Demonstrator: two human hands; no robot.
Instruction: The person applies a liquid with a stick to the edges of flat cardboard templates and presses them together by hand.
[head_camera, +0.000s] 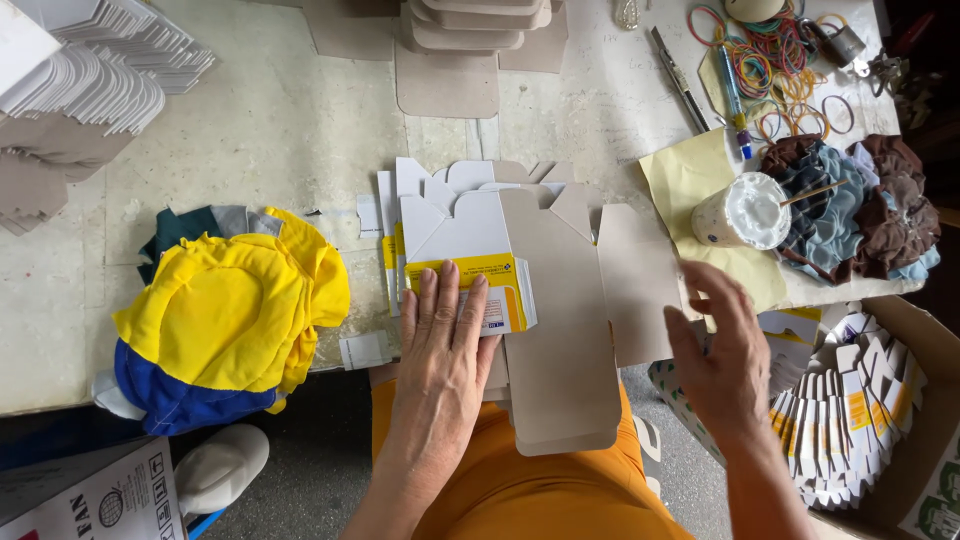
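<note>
On carton blank (470, 255): left hand (445, 345) flat; right hand (725, 355) hovering.

Two bare forearms without sleeves, left hand (447, 330) with long straight fingers and short plain nails, right hand (722, 345) likewise unadorned, no rings, no watch, no gloves, bright orange garment (545, 490) covering the lap, smooth fabric, lightly creased

Soft, even daylight, faint shadows, sharp focus, slight wide-angle bending at edges.
</note>
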